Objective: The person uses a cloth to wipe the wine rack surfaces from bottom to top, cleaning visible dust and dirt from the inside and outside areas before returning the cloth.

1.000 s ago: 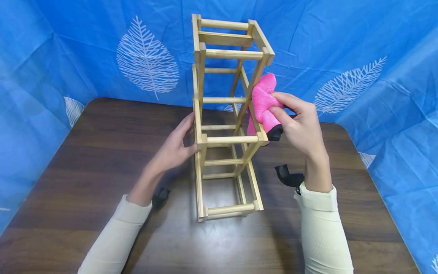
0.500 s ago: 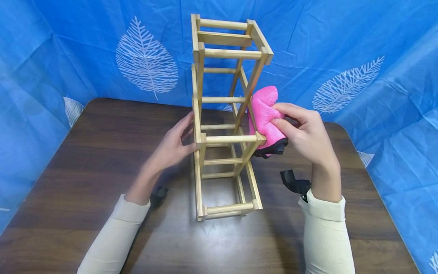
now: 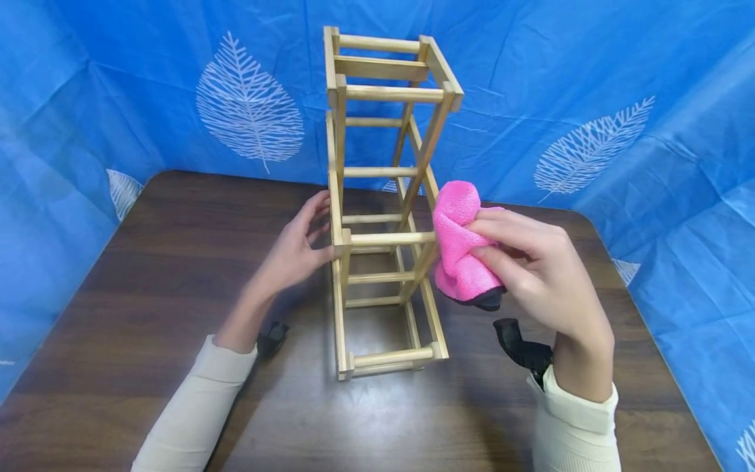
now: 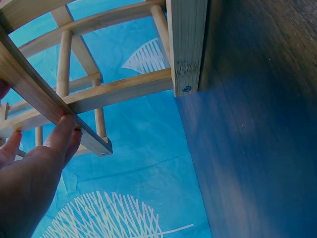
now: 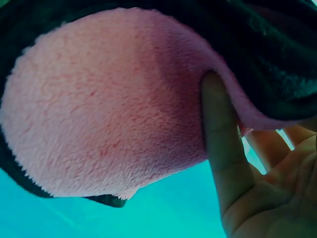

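A pale wooden rack (image 3: 389, 240) with several tiers of round rungs stands upright on the table in the head view. My left hand (image 3: 295, 255) holds its left side at mid-height, thumb toward the front and fingers farther back. In the left wrist view, fingertips of that hand (image 4: 37, 173) touch a wooden rail (image 4: 124, 92). On the rack's right, my right hand (image 3: 542, 275) pinches a bunched pink cloth (image 3: 460, 242) with black edging. The cloth overlaps the middle tier's front right corner and hides it. The right wrist view shows my thumb (image 5: 223, 144) against the fluffy cloth (image 5: 109, 109).
The dark wood-grain table (image 3: 147, 295) extends to both sides of the rack. Behind it and at the sides hangs a blue curtain (image 3: 153, 78) with white leaf prints. Black wrist-camera mounts (image 3: 522, 347) stick out near the cuffs.
My right hand has drawn the pink cloth toward me and down along the rack's right side, to the front corner. My left hand keeps its place on the rack, which has hardly shifted.
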{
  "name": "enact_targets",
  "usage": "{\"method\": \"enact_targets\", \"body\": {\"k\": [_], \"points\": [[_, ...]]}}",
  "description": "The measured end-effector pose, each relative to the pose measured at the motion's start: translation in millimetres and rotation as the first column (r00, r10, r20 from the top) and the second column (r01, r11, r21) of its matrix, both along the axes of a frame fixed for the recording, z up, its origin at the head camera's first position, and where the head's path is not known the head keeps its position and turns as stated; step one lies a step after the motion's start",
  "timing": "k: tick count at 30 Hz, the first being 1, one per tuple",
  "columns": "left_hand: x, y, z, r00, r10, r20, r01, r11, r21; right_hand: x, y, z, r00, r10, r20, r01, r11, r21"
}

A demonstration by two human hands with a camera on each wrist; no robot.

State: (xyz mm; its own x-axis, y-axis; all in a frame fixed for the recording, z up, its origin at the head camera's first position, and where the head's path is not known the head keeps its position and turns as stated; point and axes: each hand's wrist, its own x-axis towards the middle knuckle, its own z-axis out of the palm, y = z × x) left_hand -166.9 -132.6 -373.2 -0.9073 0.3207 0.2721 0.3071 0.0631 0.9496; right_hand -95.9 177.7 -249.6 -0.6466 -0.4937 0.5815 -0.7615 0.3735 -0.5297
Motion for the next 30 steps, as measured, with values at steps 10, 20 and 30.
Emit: {"method": "enact_targets", "body": {"k": [10, 20, 30], "points": [[-1.4, -1.8, -1.9, 1.0, -0.002, -0.009, 0.002, 1.0, 0.02, 16.2, -15, 2.6, 0.986, -0.136, -0.099, 0.138, 0.99, 0.008], [-0.1, -7.0, 2.3, 0.998, -0.05, 0.033, 0.051, 0.999, -0.016, 26.2, -46, -17.1, 0.864, -0.459, -0.207, 0.463, 0.886, -0.029], [14.1, -16.0, 23.4, 0.98, -0.193, -0.052, 0.199, 0.935, 0.292, 30.9, -57, -13.6, 0.845, -0.495, -0.202, 0.477, 0.869, -0.133]]}}
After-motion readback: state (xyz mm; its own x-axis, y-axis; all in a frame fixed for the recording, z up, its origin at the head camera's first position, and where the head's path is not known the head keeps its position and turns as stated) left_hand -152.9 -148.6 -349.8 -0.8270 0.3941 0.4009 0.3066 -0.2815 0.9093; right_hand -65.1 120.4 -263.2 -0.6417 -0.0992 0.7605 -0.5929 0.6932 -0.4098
